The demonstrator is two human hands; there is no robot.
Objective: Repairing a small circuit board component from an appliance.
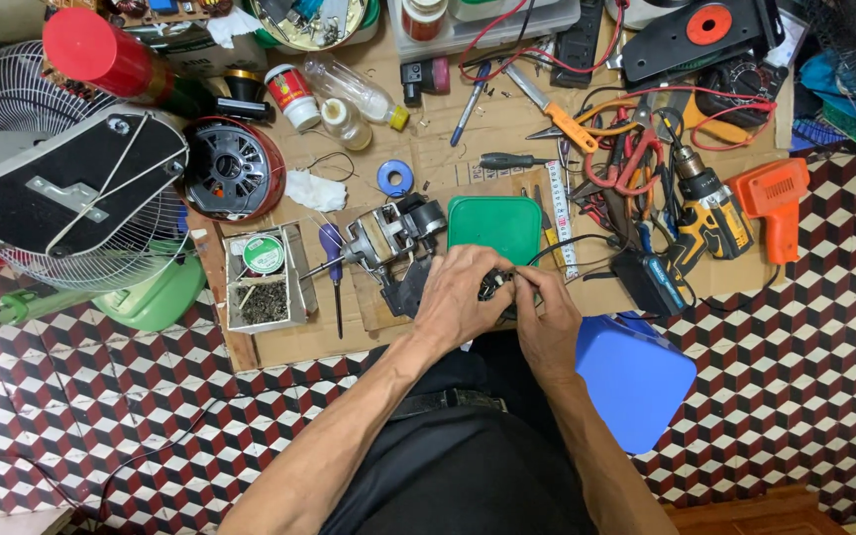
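A small dark part [495, 285] sat between both hands, just near of the green lid [493, 226]; left hand [460, 295] and right hand [547, 317] pinched it, fingers pressed together.

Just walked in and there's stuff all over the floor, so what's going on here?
A person sits on a patterned tile floor over a sheet of cardboard strewn with tools. The left hand and right hand are together on a small dark part, too hidden to identify. Beside them lie a small motor, a green lid, a blue-handled screwdriver and a yellow drill. A fan guard lies at the left.
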